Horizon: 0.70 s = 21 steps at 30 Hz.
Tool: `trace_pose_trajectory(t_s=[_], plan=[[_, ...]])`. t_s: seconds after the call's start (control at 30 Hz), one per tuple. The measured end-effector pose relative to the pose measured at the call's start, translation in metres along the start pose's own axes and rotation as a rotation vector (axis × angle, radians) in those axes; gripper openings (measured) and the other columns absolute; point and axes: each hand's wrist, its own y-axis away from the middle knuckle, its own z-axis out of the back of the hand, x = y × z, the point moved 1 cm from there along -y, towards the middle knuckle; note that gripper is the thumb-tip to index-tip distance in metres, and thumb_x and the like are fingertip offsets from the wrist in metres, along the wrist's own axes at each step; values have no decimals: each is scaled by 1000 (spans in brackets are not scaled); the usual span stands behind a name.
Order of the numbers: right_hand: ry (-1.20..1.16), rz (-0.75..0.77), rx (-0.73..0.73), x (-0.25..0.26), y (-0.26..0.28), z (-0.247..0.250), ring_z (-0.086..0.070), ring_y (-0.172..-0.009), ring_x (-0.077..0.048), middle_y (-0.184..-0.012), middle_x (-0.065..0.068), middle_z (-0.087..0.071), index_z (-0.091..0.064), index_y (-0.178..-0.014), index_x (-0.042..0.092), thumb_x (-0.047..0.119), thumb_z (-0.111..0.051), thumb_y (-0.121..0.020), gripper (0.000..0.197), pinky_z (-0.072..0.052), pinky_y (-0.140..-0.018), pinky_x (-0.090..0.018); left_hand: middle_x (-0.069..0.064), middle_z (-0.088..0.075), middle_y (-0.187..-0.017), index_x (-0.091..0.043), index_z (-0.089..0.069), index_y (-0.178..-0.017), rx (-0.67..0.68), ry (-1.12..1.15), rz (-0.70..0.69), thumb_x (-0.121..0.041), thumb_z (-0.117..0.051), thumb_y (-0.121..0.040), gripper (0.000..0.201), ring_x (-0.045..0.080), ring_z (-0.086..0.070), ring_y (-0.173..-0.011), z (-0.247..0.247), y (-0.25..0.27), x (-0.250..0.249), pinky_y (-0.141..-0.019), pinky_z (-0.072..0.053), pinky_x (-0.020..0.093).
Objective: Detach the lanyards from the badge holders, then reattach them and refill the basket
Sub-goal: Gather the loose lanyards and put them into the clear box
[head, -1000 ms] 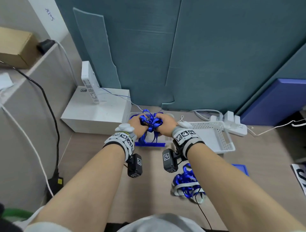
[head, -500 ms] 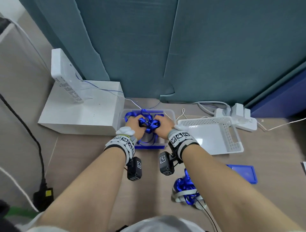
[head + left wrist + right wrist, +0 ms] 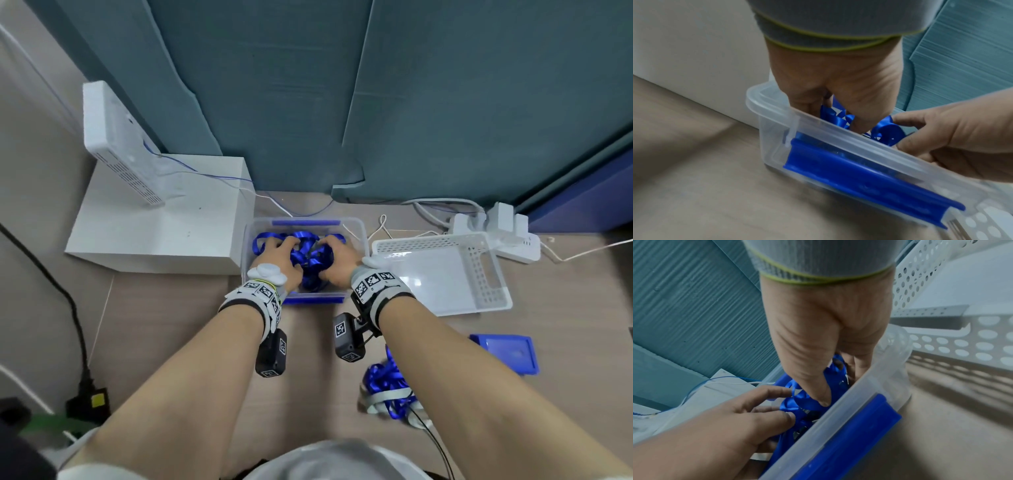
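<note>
A bundle of blue lanyards (image 3: 308,255) lies inside a clear plastic box (image 3: 247,236) with blue side clips, at the back of the table. Both my hands reach down into the box. My left hand (image 3: 279,255) grips the left side of the bundle, thumb and fingers around the ribbon (image 3: 885,129). From the right, my right hand (image 3: 337,258) holds the bundle, its thumb pressing on a loop (image 3: 803,400). Any badge holders under the ribbons are hidden. A second bundle of blue and grey lanyards (image 3: 390,387) lies on the table under my right forearm.
A white perforated basket (image 3: 479,274) stands directly right of the box. A blue lid (image 3: 507,353) lies nearer me on the right. A white carton (image 3: 161,222) with a router touches the box's left side. A power strip (image 3: 496,233) and cables sit at the back.
Both hands have gone down with the lanyard bundle from above the box into it. The head view has tilted further down.
</note>
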Motion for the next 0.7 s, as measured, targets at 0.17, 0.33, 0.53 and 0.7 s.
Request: trace_pose_trajectory(t_s=[0.17,0.33,0.53,0.7], plan=[[-13,-8,-51,3,14,4,-54,-131,-30,-148,-7,-51,-25,-156,38,12,-58,-80,87,-47,-108,-38,3,-38,-132,-35,-48,-128,-61,-178,-61,-60,-58,-85,51,31,-62,-87,10,19,-1,-74,-56,39],[9,-32,-157,-5,31,12,-59,-118,-38,-145,-10,-43,-42,-146,30,12,-55,-87,64,-49,-103,-41,-7,-57,-98,-34,-56,-93,117,-208,-179,-68,-70,-69,44,19,-59,-83,15,32,-5,-67,-48,30],[-53,-74,-266,-28,68,15,-63,-94,-32,-123,-6,-44,-52,-122,26,13,-55,-89,36,-54,-93,-44,-2,-64,-100,-25,-57,-97,89,-354,-169,-46,-60,-90,22,22,-59,-83,16,57,-14,-71,-47,32],[-333,-48,-314,-60,99,7,-61,-87,-27,-102,-6,-63,-56,-111,26,10,-51,-90,27,-50,-76,-32,6,-61,-118,-17,-53,-116,-3,-359,-149,-31,-56,-96,25,30,-62,-99,12,71,-18,-75,-48,35]])
